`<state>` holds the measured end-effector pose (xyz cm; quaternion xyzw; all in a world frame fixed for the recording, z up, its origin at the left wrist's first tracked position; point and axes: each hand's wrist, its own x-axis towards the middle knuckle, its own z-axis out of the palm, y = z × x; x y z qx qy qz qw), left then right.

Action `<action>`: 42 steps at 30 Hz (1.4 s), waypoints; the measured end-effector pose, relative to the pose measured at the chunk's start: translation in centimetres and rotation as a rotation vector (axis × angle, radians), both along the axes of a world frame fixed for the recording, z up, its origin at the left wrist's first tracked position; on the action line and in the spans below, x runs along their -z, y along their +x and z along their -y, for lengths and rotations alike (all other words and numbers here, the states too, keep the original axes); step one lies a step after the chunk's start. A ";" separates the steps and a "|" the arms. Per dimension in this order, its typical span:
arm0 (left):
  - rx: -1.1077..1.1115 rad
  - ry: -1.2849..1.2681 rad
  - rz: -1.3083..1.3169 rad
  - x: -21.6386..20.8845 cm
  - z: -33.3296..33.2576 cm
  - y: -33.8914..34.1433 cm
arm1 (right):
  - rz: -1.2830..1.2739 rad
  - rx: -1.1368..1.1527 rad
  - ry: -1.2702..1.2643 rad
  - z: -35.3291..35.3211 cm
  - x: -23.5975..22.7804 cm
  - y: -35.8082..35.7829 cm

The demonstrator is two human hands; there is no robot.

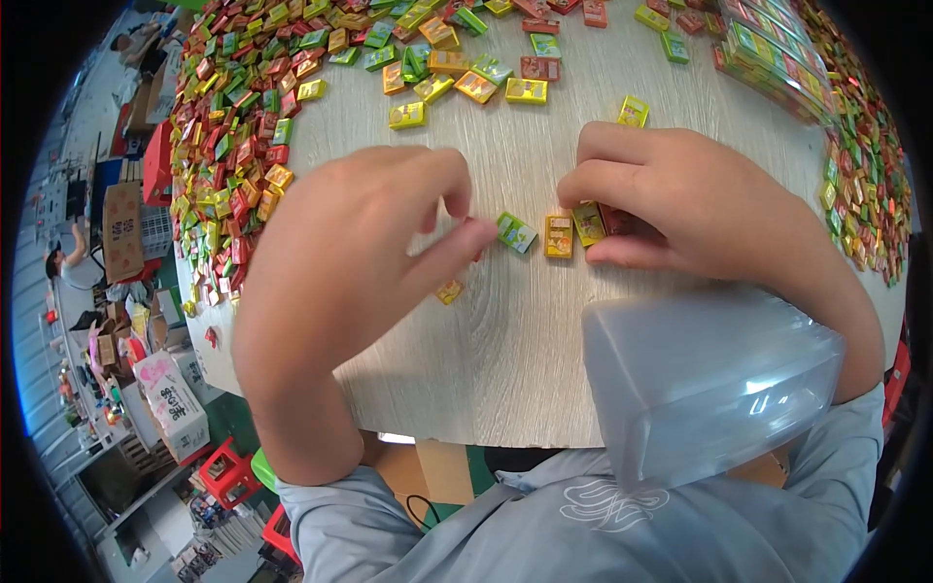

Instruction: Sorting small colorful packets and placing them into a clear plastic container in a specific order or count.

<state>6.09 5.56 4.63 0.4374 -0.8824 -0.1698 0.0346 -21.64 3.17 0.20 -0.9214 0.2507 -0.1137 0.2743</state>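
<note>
My left hand [374, 219] is curled over the table with thumb and fingers drawn together; red edges of a mostly hidden small box show at the thumb. Partly under that hand lies an orange-yellow box [448, 291]. My right hand [671, 199] has its fingers and thumb closed around a yellow box [589, 224], with a dark red one mostly hidden in the grip. Just left of it an orange box [558, 236] stands beside the yellow one. Between the hands a green box [516, 233] lies tilted. Another yellow box [633, 111] is beyond my right fingers.
A clear plastic container [714, 384] sits at the table's near edge by my right forearm. Heaps of small coloured boxes [243, 146] cover the left and far sides, with more at right. A filled clear container [773, 58] stands far right. Red stools [229, 473] are on the floor.
</note>
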 end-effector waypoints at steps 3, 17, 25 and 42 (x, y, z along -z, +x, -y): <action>-0.066 -0.246 0.048 -1.3 -1.1 0.9 | 0.039 0.022 -0.036 -0.2 -0.1 0.2; -0.378 0.041 -0.204 2.8 -6.7 1.2 | -0.035 0.227 -0.646 1.2 -0.5 -0.9; -0.250 0.054 -0.268 2.4 -4.6 0.8 | -0.049 0.244 -0.229 -2.0 -1.1 -3.7; -0.249 -0.075 -0.196 3.3 -5.0 -2.9 | 0.049 0.095 0.013 -1.1 -0.2 -1.4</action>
